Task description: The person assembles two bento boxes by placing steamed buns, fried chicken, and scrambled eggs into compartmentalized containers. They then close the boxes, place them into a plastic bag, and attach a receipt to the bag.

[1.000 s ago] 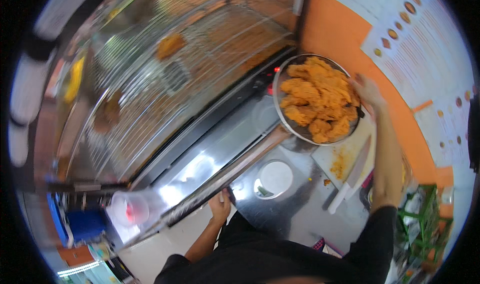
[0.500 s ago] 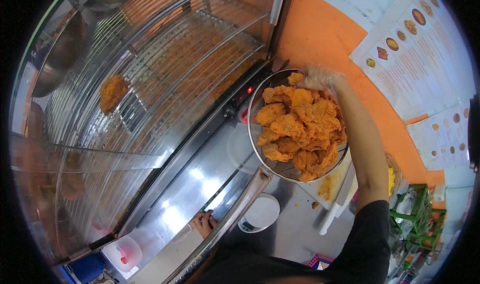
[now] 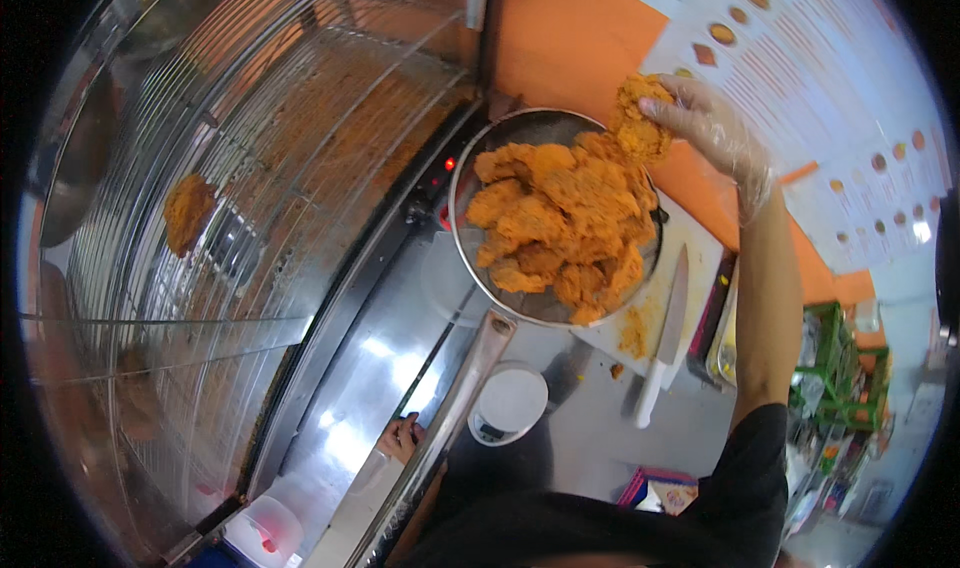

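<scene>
My right hand (image 3: 705,123), in a clear plastic glove, grips a piece of fried chicken (image 3: 643,118) above the far right rim of a round wire strainer (image 3: 478,278). Several more golden-brown pieces of fried chicken (image 3: 560,213) are heaped in the strainer. Its long metal handle (image 3: 440,428) slants down toward the lower edge. My left hand (image 3: 400,438) is low beside the handle, at the metal ledge, with curled fingers; what they close on, if anything, is hidden.
On the left stands a glass display cabinet with wire racks (image 3: 330,148) and one chicken piece (image 3: 188,215). A knife (image 3: 672,318) lies on a cutting board (image 3: 700,258), near a round white scale (image 3: 510,400). Green baskets (image 3: 825,353) and a plastic tub (image 3: 265,530) are farther off.
My right hand has risen from the strainer and moved right, lifting one piece of fried chicken out. The whole view has shifted slightly; my left hand stays by the ledge.
</scene>
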Demonstrator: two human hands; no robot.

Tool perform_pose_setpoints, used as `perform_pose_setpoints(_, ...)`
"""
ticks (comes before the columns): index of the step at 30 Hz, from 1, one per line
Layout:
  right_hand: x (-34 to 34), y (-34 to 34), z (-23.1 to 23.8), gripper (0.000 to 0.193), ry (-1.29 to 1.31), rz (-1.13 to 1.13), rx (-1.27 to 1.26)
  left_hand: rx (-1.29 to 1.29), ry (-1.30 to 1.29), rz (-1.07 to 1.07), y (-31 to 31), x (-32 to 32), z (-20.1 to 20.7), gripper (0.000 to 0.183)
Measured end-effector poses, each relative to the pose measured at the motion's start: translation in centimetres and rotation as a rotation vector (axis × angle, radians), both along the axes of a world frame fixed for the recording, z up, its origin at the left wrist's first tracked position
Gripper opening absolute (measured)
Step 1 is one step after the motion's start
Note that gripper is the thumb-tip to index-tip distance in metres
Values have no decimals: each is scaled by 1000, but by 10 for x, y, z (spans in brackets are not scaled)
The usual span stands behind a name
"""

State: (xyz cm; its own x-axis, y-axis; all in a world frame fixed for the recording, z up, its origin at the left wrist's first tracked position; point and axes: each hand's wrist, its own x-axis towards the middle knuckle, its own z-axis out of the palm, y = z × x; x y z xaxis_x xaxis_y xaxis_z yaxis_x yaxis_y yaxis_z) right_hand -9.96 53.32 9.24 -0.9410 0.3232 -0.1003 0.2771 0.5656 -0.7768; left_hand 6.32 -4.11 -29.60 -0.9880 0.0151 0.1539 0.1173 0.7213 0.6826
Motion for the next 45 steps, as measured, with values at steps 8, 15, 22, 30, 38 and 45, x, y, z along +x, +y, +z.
perform_pose_setpoints(8,189,-73,-15,56,367,-278,-1020,-52,182,-145,17,-21,45,22)
perform_pose_setpoints(15,444,-213,-38,74,571,-945,-721,228,55,-571,5,17,131,18)
perform_pose_setpoints(22,606,-347,-122,62,1072,-1433,-1014,238,-423,-1855,156,117,196,23)
perform_pose_setpoints(30,620,-306,-200,53,496,-1352,-682,-467,-52,-1876,262,284,147,70)
perform_pose_setpoints(38,606,-263,-238,54,18,-1091,-177,-547,-306,-1752,283,272,142,92)
perform_pose_setpoints(45,595,-280,-220,51,-193,-699,291,-281,54,-2077,279,278,93,47)
